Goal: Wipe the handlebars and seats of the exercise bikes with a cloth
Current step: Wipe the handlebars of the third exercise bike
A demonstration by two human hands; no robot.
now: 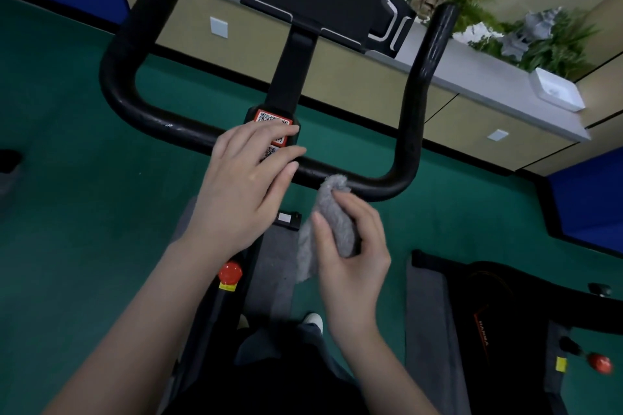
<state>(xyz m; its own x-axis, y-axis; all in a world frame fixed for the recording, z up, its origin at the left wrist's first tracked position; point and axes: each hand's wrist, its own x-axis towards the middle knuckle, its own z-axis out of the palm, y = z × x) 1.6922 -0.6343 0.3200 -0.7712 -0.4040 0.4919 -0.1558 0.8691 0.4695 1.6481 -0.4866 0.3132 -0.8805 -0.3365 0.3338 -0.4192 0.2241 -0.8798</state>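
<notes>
Black handlebars [188, 132] sweep across in a wide U, glossy and slightly scuffed. Left hand [246, 185] lies over the bar's centre, fingers straight, covering the QR sticker [269, 118]. Right hand [350, 256], just below the crossbar, curls round the grey cloth [333, 212], and its fluffy bunched tip touches the bar.

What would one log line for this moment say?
step: handlebar wipe | right hand: grips cloth, tip at handlebar | left hand: open, over QR stickers
</notes>
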